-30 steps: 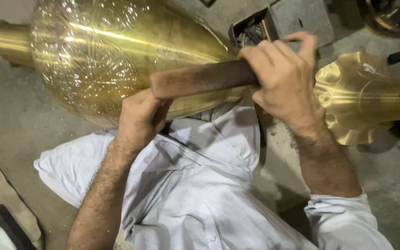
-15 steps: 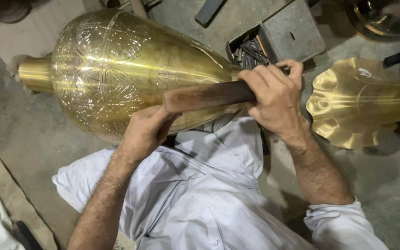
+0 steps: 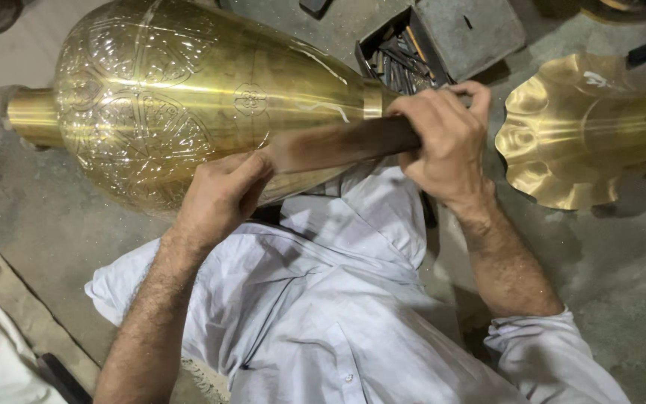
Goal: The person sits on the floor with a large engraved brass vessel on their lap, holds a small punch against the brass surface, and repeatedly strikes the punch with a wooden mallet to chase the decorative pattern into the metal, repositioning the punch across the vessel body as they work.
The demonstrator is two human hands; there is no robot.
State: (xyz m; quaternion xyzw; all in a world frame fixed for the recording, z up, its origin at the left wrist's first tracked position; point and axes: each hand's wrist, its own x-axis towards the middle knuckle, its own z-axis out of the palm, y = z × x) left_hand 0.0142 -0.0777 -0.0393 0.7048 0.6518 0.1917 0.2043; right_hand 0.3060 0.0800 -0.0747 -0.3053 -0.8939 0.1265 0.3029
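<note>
Since the earlier frames the brass vase [image 3: 203, 105] sits further right and lower in view, with more of its engraved body and its short neck showing; the dark flat tool [image 3: 338, 144] has slid with it, and both hands hold it as before.

The vase lies on its side across the person's lap, neck toward the left, narrow banded end toward the right. Its long axis runs left to right, tilted slightly.

The tool is a long, flat, dark bar. It lies along the lower flank of the vase, nearly parallel to the vase's long axis, touching the metal.

The left hand [image 3: 222, 198] is at the bar's left end. Its fingers are curled and pressed onto that end, thumb under; the grip is closed on the bar.

The right hand [image 3: 446, 142] is wrapped fully round the bar's right end, fingers shut over the top, beside the banded end of the vase.

The bar's working face lies between the two hands, and neither hand is clearly nearer to it.

On the concrete floor [image 3: 39, 217], beyond the right hand, stands an open metal box [image 3: 405, 56] of small tools. A second brass piece with a scalloped rim [image 3: 562, 142] lies near the floor's right edge, apart from the hands. White cloth [image 3: 323, 314] covers the lap.
</note>
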